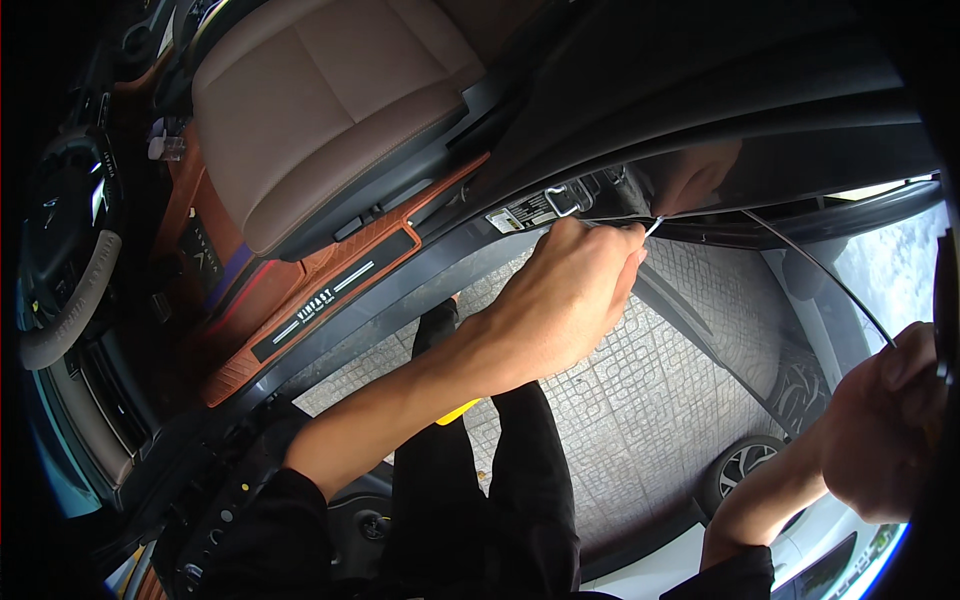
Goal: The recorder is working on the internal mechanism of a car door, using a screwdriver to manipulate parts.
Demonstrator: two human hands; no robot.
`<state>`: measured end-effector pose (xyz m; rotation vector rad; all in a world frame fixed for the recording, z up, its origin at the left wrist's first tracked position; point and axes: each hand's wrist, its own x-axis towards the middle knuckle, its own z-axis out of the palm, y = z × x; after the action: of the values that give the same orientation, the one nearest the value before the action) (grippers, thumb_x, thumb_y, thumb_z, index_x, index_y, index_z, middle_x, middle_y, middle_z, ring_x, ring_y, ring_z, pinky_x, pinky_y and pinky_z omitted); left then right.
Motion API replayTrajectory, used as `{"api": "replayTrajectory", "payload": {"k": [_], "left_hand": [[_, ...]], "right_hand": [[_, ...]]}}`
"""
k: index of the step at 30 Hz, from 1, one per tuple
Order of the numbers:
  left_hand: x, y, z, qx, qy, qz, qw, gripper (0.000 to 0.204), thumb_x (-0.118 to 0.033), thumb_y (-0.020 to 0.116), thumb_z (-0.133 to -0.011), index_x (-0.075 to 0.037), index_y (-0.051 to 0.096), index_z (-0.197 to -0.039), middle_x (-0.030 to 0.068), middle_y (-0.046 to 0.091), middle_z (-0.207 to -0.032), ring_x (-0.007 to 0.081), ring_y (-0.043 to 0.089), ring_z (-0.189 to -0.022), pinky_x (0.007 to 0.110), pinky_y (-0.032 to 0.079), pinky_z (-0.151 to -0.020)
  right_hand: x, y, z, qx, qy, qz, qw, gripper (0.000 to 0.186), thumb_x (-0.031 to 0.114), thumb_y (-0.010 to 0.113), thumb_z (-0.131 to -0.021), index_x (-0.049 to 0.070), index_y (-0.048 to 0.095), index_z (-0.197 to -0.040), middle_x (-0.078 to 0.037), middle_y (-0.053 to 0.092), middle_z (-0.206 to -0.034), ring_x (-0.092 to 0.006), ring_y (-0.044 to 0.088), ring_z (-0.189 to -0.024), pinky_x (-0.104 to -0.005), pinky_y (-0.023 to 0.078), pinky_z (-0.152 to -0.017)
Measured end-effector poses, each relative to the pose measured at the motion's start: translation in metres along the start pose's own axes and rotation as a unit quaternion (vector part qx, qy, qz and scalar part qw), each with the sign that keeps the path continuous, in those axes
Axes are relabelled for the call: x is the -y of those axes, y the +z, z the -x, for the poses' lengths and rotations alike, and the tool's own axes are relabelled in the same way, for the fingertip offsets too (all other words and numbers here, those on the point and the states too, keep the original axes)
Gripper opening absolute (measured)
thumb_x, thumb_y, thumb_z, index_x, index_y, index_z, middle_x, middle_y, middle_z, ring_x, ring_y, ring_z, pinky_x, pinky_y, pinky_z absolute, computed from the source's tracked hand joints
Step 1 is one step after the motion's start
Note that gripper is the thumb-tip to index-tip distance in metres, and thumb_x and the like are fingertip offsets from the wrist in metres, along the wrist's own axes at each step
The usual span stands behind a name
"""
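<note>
My left hand (560, 290) is closed, its knuckles up against the lower edge of a glossy dark car body panel (790, 165), right beside the metal door striker (568, 199). From its fingertips a short, thin white stick (656, 226) pokes out and meets the panel edge; the rest of it is hidden in the hand. On the far right my right hand (890, 425) is closed on a thin dark strip (825, 268). That strip curves down from the panel edge into its fingers. The panel mirrors part of a hand.
A brown leather seat (330, 110) and an orange-brown sill trim (330, 300) lie to the left, with a steering wheel (70, 270) beyond. The open door's dark inner side (215, 520) is at lower left. Patterned paving (640, 400) and a car wheel (745, 465) show below.
</note>
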<state>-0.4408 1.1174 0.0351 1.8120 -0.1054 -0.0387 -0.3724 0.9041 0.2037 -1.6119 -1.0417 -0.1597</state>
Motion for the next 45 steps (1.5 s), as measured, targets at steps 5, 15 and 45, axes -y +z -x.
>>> {"api": "replayTrajectory", "payload": {"k": [5,15,45], "left_hand": [[-0.002,-0.005,-0.002,0.045,-0.022,0.005,0.999,0.016,0.001,0.061,-0.097,0.014,0.065,-0.106,0.014,0.059,-0.059,0.0119,0.058,-0.048,0.03,0.039,-0.043],[-0.004,-0.006,-0.008,0.048,0.017,0.011,0.999,0.02,0.001,0.054,-0.099,0.012,0.06,-0.083,0.0181,0.06,-0.058,0.0251,0.066,-0.05,0.033,0.046,-0.04],[-0.005,-0.01,-0.004,0.097,-0.043,-0.038,0.994,0.036,0.004,0.059,-0.093,0.013,0.058,-0.128,0.0126,0.064,-0.069,0.0082,0.061,-0.058,0.026,0.046,-0.051]], "right_hand": [[0.003,0.033,0.003,-0.055,0.053,0.035,0.996,0.026,0.029,0.03,-0.111,0.017,0.052,-0.107,-0.013,0.057,-0.07,-0.0292,0.059,-0.055,-0.0321,0.049,-0.039],[0.016,0.049,0.036,-0.045,0.182,0.113,0.976,0.03,0.037,0.046,-0.099,0.012,0.046,-0.082,-0.016,0.05,-0.082,-0.0236,0.048,-0.074,-0.0321,0.038,-0.065],[0.069,0.189,0.172,-0.206,0.441,0.06,0.871,0.051,0.01,0.051,-0.097,-0.015,0.044,-0.141,-0.011,0.062,-0.071,-0.0157,0.058,-0.059,-0.0274,0.047,-0.056]]}}
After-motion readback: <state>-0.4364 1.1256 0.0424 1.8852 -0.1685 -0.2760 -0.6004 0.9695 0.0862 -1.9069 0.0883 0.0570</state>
